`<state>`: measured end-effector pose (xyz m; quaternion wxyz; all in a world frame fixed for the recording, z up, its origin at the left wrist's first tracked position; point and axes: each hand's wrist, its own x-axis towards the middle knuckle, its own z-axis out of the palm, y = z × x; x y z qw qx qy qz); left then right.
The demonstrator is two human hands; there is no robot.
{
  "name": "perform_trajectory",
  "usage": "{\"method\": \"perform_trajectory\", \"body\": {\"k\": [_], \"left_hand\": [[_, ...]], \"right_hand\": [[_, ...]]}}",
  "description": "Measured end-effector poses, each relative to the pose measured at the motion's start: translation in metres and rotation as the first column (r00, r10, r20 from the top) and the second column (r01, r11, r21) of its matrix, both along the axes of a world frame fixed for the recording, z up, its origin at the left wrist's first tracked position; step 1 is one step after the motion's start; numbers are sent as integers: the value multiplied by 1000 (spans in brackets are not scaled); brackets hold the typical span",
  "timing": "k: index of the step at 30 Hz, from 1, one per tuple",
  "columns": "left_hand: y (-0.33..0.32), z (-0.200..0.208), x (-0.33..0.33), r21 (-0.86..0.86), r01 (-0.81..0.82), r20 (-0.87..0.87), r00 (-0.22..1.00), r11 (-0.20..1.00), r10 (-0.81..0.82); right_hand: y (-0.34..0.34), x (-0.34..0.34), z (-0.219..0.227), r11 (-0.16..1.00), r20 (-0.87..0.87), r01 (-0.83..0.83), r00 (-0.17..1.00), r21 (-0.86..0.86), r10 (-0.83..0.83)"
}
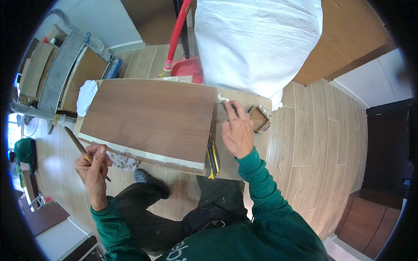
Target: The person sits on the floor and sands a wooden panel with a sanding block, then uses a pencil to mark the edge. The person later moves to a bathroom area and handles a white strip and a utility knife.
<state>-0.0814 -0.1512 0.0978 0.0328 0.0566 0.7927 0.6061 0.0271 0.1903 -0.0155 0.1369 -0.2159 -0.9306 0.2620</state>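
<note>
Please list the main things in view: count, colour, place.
panel: 1, brown, centre
board: 1, tan, under panel
slender tool: 1, brown, in left hand
cutter: at least 1, yellow-black, right of panel
open box: 1, brown, beside right hand
sheet: 1, white, top
pole: 1, red, top
pan: 1, red, behind panel
cloth-like pieces: 2, whitish, left and below panel
shoe: 1, grey, lower left
left hand: 1, green-sleeved, lower left
right hand: 1, green-sleeved, right

We see a pale wood-look floor (313, 135), a white wall (104, 19) at eleven o'clock, a large brown panel (348, 39) at two, a dark panel (387, 148) at three, and bright light (15, 126) at nine.
</note>
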Motion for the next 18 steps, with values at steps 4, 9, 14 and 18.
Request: {"method": "perform_trajectory", "body": {"k": [4,9,14,18], "left_hand": [[0,0,-2,-19,3,17,1000,1000,-2],[1,-1,-1,-18,7,22,1000,1000,-6],[-5,-1,1,-47,12,5,1000,999,-12],[-7,-1,0,-47,20,-5,1000,999,-21]], "right_hand": [[6,-6,-7,997,-69,-8,998,71,13],[0,-28,-13,975,70,-82,995,207,68],[-5,-21,-16,976,93,-84,994,204,66],[5,-41,-19,978,90,-72,994,194,55]]}}
